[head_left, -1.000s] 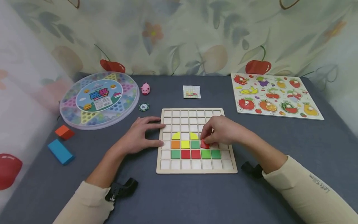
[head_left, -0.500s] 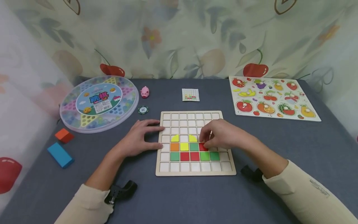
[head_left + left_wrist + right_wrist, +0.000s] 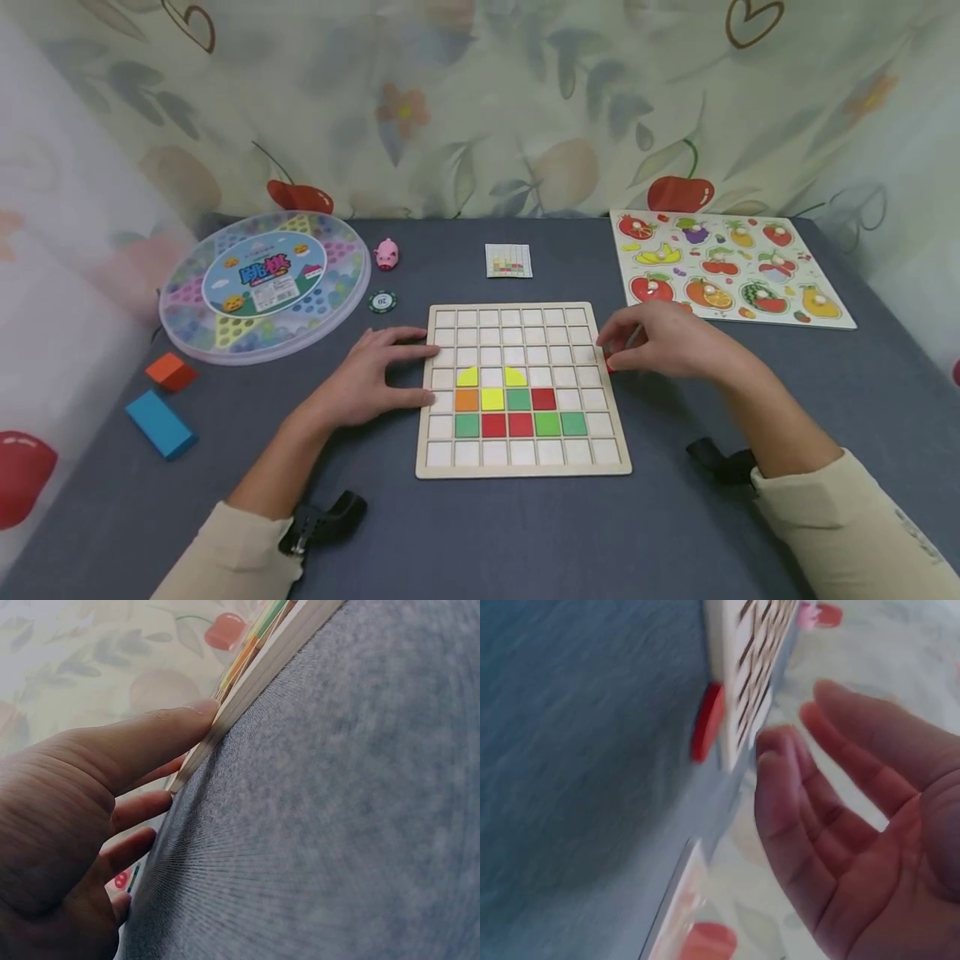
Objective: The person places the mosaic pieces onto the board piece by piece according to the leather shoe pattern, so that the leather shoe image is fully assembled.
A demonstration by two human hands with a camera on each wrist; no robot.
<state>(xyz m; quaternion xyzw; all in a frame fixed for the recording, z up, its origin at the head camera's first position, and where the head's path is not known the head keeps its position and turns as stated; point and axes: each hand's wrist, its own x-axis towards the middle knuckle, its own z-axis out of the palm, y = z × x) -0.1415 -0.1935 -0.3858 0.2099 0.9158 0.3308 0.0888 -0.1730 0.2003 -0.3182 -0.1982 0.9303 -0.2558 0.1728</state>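
Note:
A square wooden grid board (image 3: 525, 476) lies flat at the middle of the table. Coloured tiles fill some of its cells: two yellow quarter-rounds, a row with orange, yellow, green and a red tile (image 3: 543, 400), and a lower row of green and red. My left hand (image 3: 367, 379) has its fingers spread, and its thumb and fingertips rest on the board's left edge, as the left wrist view confirms. At the right edge is my right hand (image 3: 663, 342), fingers bent loosely with nothing between them. Below its fingertips, a red piece (image 3: 708, 724) lies on the table against the board's side.
A small pattern card (image 3: 508, 261) lies behind the board. To the left are a round Chinese checkers box (image 3: 345, 275), a pink pig figure (image 3: 387, 254), a poker chip (image 3: 382, 302), an orange block (image 3: 171, 372) and a blue block (image 3: 161, 425). A fruit puzzle (image 3: 731, 267) lies back right.
My right hand has let go of the red tile, now flat in its cell, and moved right, off the board to the red piece beside it. My left hand stays on the edge.

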